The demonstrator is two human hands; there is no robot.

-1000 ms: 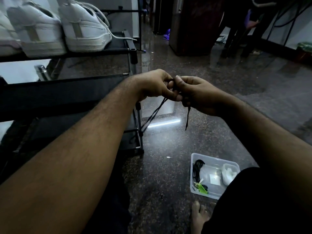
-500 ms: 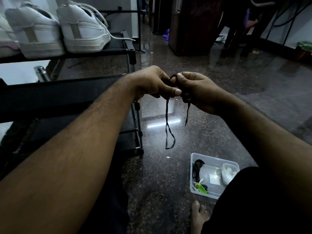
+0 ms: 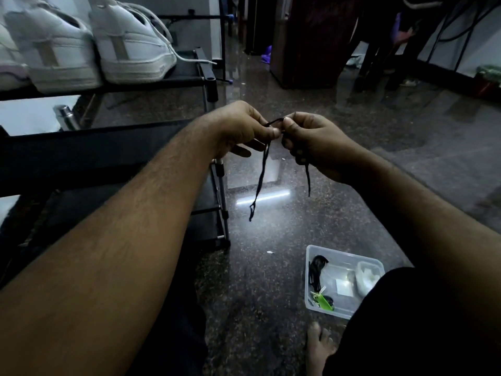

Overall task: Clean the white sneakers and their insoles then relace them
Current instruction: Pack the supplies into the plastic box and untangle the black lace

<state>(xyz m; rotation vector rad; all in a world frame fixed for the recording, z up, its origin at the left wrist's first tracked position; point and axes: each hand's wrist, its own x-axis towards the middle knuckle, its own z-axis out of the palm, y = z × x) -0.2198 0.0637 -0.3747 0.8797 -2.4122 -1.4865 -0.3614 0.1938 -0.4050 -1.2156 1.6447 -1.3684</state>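
The single camera sat on the person's head and looked forward and down along both forearms, so the left hand [image 3: 241,128] and right hand [image 3: 311,142] lay close, just above the middle of the wide-angle picture. The floor [image 3: 271,267] filled the lower half, with a clear tub [image 3: 343,256] near at 5 o'clock. A shoe rack [image 3: 206,82] with white sneakers [image 3: 130,47] stood farther off at 10 o'clock. No second view overlapped it.

I see white sneakers [image 3: 89,47] cut by top and left edges | black lace [image 3: 261,172] hidden inside both fists | clear box [image 3: 320,305] partly behind my knee; contents unreadable
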